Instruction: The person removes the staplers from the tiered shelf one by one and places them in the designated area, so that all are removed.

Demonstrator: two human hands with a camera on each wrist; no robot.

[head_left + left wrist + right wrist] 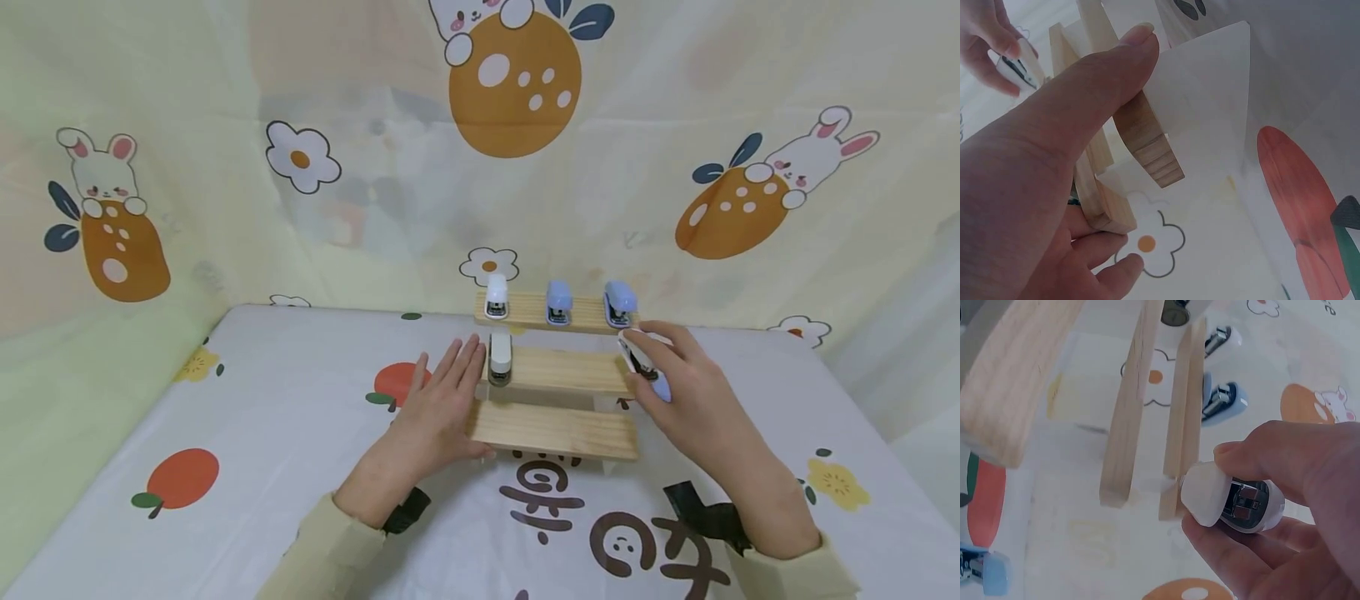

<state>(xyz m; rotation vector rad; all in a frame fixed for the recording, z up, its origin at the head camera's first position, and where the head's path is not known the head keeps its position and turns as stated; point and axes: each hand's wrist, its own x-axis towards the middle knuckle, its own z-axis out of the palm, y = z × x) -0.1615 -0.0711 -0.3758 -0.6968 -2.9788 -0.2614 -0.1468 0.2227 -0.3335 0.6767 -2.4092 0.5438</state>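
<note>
A three-tier wooden rack stands on the table. My left hand rests along its left end, fingers straight and spread, thumb at the front board. My right hand pinches a white mini stapler between thumb and fingers, at the right end of the middle board. Another white stapler stands at that board's left end. On the back board stand a white stapler, a blue stapler and a second blue stapler at the right.
A blue stapler shows at the lower left of the right wrist view. A pale translucent panel supports the boards. The printed tablecloth spreads around the rack, and a patterned curtain hangs behind it.
</note>
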